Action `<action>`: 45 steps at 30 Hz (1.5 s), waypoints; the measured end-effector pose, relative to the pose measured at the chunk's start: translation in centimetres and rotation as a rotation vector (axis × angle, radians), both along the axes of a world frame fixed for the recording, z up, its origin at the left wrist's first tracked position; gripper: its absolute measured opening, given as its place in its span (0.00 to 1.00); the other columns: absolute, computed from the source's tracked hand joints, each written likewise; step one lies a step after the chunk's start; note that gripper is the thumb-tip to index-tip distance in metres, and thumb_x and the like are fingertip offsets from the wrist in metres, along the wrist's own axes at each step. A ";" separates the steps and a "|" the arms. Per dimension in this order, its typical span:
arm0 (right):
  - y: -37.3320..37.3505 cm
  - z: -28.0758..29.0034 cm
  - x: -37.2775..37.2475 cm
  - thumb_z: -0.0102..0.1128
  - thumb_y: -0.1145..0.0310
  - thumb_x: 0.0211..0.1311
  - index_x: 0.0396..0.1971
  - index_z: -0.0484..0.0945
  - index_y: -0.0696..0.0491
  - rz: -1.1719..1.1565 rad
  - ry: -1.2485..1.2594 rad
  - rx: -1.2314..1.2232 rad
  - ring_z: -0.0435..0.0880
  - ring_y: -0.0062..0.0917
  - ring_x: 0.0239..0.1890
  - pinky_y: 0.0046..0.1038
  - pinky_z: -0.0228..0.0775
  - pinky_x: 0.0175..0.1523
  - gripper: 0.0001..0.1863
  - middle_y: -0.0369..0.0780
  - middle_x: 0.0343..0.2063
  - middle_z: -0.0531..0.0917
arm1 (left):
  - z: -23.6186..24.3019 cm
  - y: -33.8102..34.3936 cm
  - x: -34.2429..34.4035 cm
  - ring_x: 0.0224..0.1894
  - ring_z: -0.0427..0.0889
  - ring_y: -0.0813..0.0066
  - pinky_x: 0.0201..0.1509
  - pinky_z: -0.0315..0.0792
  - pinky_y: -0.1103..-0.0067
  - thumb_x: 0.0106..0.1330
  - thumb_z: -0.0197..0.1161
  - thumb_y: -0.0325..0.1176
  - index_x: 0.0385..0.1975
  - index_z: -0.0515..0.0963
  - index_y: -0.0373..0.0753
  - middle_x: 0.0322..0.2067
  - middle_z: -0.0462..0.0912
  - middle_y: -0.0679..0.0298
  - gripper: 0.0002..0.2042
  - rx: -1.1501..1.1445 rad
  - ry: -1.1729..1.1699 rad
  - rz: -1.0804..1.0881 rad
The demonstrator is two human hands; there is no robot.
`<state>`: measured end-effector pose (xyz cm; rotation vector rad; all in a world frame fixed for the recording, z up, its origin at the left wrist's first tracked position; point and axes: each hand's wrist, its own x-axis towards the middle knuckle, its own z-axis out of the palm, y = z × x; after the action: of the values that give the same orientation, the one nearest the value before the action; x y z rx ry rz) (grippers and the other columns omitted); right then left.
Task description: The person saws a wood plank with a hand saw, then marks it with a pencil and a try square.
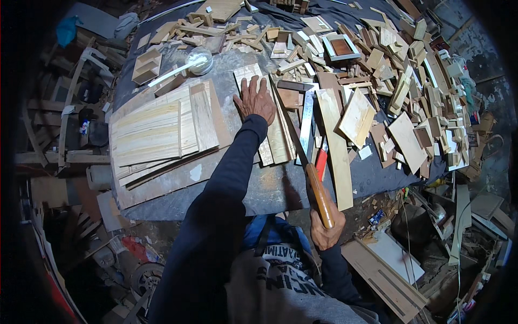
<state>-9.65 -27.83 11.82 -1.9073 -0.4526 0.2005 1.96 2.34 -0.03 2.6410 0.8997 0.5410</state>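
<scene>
My left hand (254, 101) lies flat with its fingers spread, pressing on narrow pale wooden boards (276, 141) near the table's middle. In my right hand (327, 227), closed round its wooden handle, is a long tool with a narrow dark blade (292, 131). The blade runs away from me along the right side of the boards; whether it has teeth I cannot make out. Just right of it lie a try square (306, 121) with a dark stock and a tool with a red handle (321, 162), partly hidden. A long pale plank (335, 151) lies beside them.
Wide thin panels (148, 132) are stacked on the table's left. Behind them are a small open wooden box (147, 66) and a clear round container (199, 61) with a pale stick across it. Many offcuts (377, 59) heap up at the right and back. Scrap crowds the floor.
</scene>
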 end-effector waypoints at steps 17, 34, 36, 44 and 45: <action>1.1 -1.7 1.7 0.55 0.78 0.54 0.60 0.72 0.59 0.015 -0.120 -0.007 0.86 0.28 0.35 0.28 0.76 0.41 0.28 0.50 0.40 0.85 | -0.2 -0.1 0.2 0.72 0.48 0.53 0.64 0.46 0.39 0.59 0.54 0.34 0.62 0.69 0.47 0.66 0.60 0.61 0.27 0.016 -0.051 -0.021; 6.2 -5.2 7.2 0.57 0.79 0.52 0.54 0.75 0.59 0.021 0.020 -0.004 0.87 0.37 0.35 0.31 0.77 0.40 0.25 0.54 0.37 0.84 | 0.8 -0.9 1.1 0.71 0.51 0.55 0.65 0.48 0.40 0.65 0.52 0.34 0.61 0.70 0.50 0.65 0.61 0.62 0.23 0.032 -0.016 -0.041; 8.3 -3.0 9.0 0.57 0.78 0.54 0.54 0.75 0.58 0.052 -0.133 -0.044 0.85 0.40 0.28 0.31 0.76 0.35 0.24 0.53 0.33 0.84 | 0.7 -1.2 1.5 0.73 0.47 0.54 0.66 0.44 0.38 0.59 0.55 0.34 0.62 0.68 0.48 0.67 0.58 0.61 0.27 -0.033 0.000 -0.061; -0.3 -2.0 1.1 0.58 0.79 0.53 0.59 0.72 0.61 0.051 -0.189 -0.021 0.87 0.35 0.42 0.31 0.78 0.45 0.28 0.52 0.45 0.84 | 0.4 0.2 0.0 0.72 0.50 0.55 0.66 0.47 0.40 0.66 0.51 0.35 0.61 0.70 0.49 0.66 0.59 0.61 0.22 0.011 -0.016 0.011; 0.4 -2.6 2.1 0.58 0.79 0.53 0.58 0.73 0.61 0.031 -0.183 -0.029 0.87 0.34 0.42 0.31 0.78 0.44 0.28 0.52 0.44 0.84 | 0.6 -0.2 0.4 0.72 0.50 0.55 0.66 0.47 0.40 0.66 0.51 0.35 0.61 0.70 0.49 0.66 0.59 0.61 0.22 0.006 -0.019 0.002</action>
<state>-7.53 -27.39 9.22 -1.9569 -0.6048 0.0527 2.39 2.15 0.53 2.6359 0.8973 0.5685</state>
